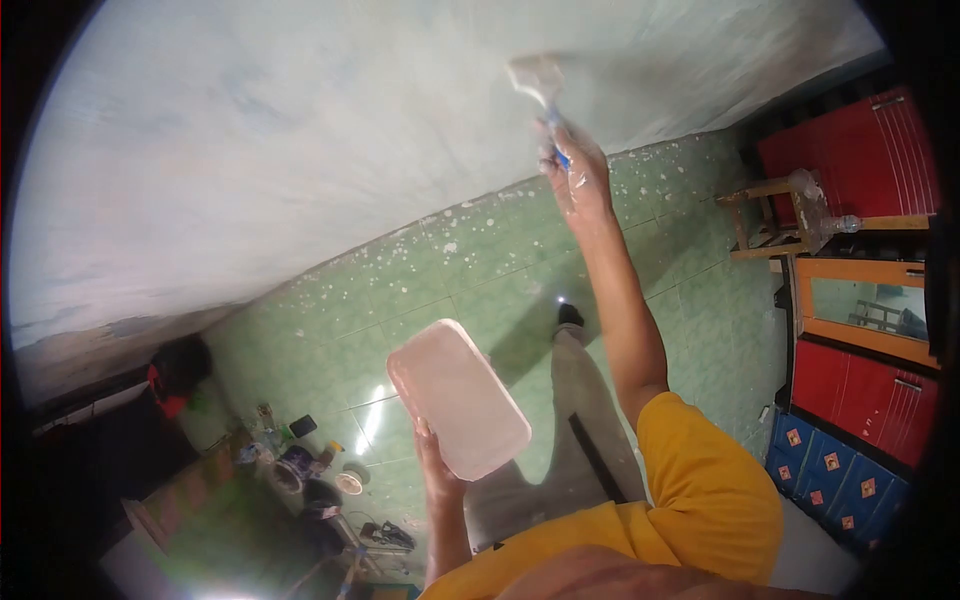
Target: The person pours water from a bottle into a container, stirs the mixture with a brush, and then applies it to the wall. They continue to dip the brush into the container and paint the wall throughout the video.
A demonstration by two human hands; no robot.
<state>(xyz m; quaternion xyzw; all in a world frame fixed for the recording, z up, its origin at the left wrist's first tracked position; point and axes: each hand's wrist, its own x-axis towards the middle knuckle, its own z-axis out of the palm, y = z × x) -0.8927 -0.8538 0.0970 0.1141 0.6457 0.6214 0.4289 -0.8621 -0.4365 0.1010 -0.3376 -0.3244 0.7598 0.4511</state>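
Observation:
My right hand [575,170], in a thin clear glove, grips a blue-handled paintbrush [538,85] whose white bristles press against the pale wall [300,130]. My arm stretches out towards it from a yellow sleeve. My left hand [437,465] holds a pinkish rectangular tray [458,398] from below by its near end, the tray tilted over the green floor.
Green tiled floor [480,270] is speckled with white drips along the wall base. Several cans and small items [300,465] sit at lower left. A wooden stool [785,215], red cabinets [860,150] and a framed mirror [865,310] stand at right.

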